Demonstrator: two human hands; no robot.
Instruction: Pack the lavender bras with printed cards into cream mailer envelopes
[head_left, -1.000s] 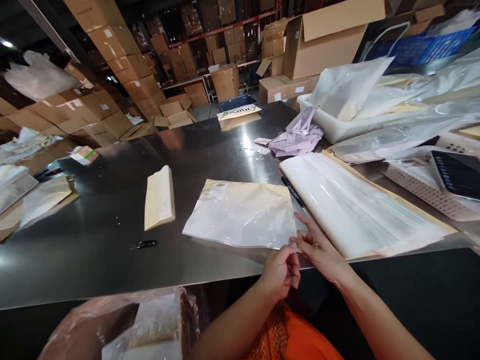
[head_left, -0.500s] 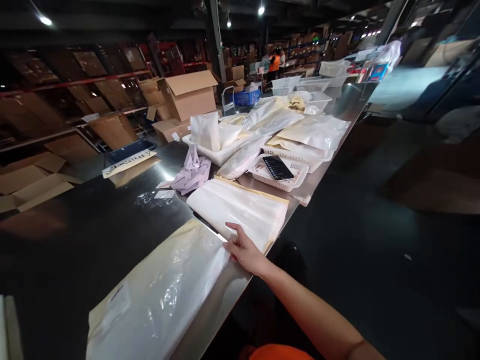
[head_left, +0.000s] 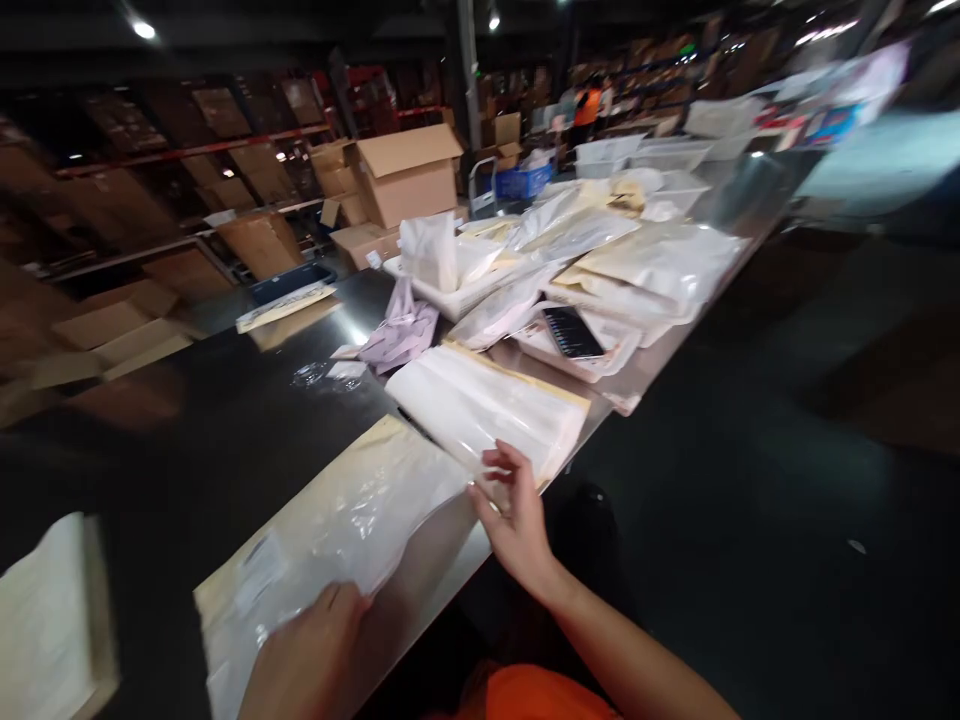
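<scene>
The left hand [head_left: 311, 640] pressed on the plastic bag [head_left: 367, 500] along the table's [head_left: 439, 555] near edge, perhaps steadying it, finger grip hidden; farther along, the right hand [head_left: 521, 525] curved its fingers loosely apart by the bag's corner

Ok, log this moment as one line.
left hand: on labelled bag, near edge | right hand: open, by bag's right corner, contact unclear | phone: in basket
</scene>
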